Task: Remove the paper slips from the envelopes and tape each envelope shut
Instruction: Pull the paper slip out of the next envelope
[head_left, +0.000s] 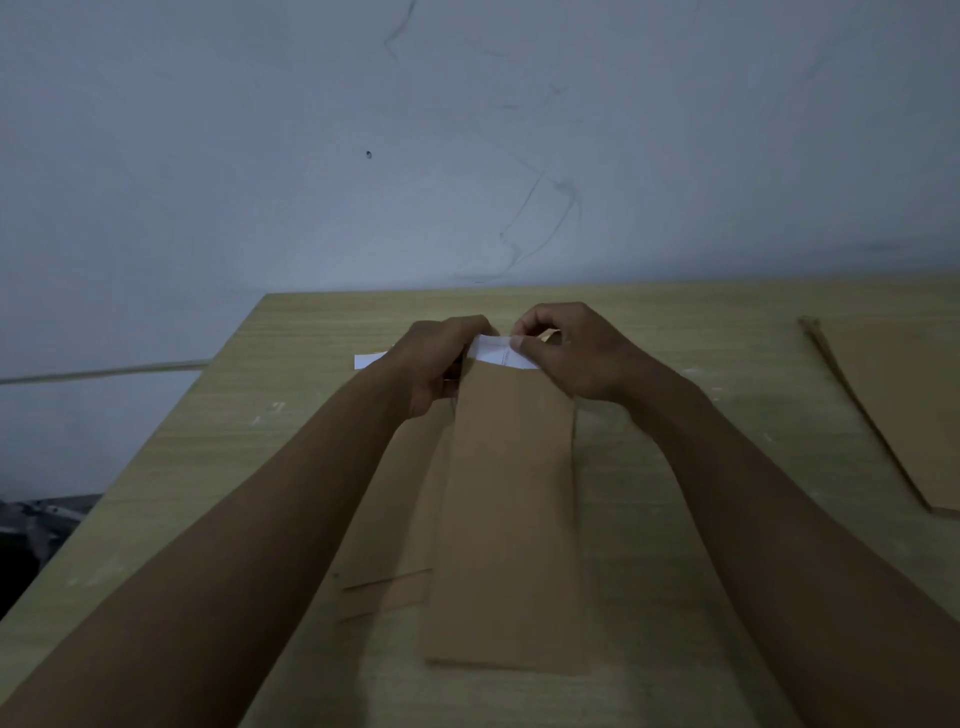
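Right hand (566, 353) pinching white paper slip (501, 355) at envelope (506, 519) mouth; left hand (436, 358) gripping the mouth's edge. Thin, light, easily creased, probably. Best taken by the exposed top edge.

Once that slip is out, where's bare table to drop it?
Bare table lies left of the envelope pile, and between it and the right envelope stack. Crowded at the far end, around both hands and a loose slip.
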